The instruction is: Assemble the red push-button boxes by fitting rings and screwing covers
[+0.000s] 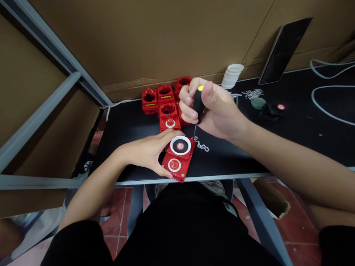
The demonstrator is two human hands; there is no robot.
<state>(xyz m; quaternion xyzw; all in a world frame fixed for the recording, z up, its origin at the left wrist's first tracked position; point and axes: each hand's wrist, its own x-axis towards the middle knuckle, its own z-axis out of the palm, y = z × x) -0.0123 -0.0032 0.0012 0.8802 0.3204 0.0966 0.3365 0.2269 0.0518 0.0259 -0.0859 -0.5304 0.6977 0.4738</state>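
Near the front edge of the black table lies a red plastic housing (186, 164) with a white ring around a black disc (181, 146) and a clear red dome (174, 164). My left hand (151, 151) grips its left side, thumb at the near end and fingers at the far end. In my right hand (213, 107) is a screwdriver (199, 105) with a black and yellow handle, held upright. Its thin shaft points down at the far right corner of the housing; whether the tip sits in a screw is too small to tell. A crumpled white strip (202, 146) lies just right of the housing.
Several similar red housings (166, 96) are grouped behind my hands. Stacked white rings (232, 75), scattered small white pieces (252, 94), a green dish (258, 103) and a black part with a red-white disc (273, 109) are to the right. A dark panel (285, 50) leans against the cardboard wall.
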